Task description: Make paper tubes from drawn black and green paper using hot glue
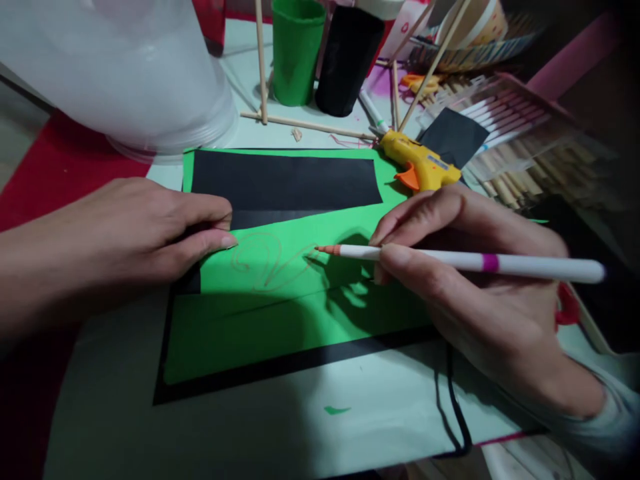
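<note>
My right hand [465, 280] grips a white felt-tip pen [440, 259] with a purple band and an orange-brown tip end. Its point meets the green paper [295, 267] at a thin curly line drawing [273, 260]. At the paper's left end, my left hand [175, 230] is closed, thumb and curled fingers at its edge. Beneath lie a black paper strip [290, 180] and a larger green sheet [225, 340] with a black border. A dark shadow of my right hand falls across the green paper.
Beyond the sheets lie a yellow glue gun [417, 160] and a frame of thin wooden sticks [310, 125]. Behind stand a green cup [297, 53], a black cylinder [350, 60] and a large translucent container [150, 73]. Right is a clear pen case [515, 120]; a black cord [457, 413] hangs in front.
</note>
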### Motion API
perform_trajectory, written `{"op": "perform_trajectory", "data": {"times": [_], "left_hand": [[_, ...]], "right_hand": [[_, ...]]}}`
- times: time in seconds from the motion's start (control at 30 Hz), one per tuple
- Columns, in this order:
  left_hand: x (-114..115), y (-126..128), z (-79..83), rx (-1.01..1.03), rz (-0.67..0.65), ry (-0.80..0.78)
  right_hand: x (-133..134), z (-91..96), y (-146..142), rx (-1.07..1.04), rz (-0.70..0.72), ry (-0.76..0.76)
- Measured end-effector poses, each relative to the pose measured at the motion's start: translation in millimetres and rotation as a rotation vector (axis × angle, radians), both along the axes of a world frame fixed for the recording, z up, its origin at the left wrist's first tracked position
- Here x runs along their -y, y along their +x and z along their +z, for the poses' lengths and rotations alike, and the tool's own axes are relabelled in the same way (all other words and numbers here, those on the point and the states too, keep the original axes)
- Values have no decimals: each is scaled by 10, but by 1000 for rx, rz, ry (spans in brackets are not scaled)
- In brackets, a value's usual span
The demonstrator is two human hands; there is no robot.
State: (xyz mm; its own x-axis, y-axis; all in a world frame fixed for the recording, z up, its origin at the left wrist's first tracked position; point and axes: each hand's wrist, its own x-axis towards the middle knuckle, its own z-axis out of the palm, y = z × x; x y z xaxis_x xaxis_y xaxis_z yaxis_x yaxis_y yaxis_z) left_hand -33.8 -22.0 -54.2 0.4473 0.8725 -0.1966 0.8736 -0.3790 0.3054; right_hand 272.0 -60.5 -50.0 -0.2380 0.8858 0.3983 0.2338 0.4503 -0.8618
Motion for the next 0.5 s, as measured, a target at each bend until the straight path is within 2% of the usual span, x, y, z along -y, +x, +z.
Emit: {"op": "perform_trajectory", "data": {"times": [0.1,0.3,0.5], "left_hand": [[8,29,19,-120,-1,-18],[20,113,73,-75,-14,-32],[44,193,54,47,19,12]], "right_hand": [[-68,-86,32,-120,77,-93],[-112,-167,61,-242,73,-272],[-179,-237,-9,-302,100,-269]]}}
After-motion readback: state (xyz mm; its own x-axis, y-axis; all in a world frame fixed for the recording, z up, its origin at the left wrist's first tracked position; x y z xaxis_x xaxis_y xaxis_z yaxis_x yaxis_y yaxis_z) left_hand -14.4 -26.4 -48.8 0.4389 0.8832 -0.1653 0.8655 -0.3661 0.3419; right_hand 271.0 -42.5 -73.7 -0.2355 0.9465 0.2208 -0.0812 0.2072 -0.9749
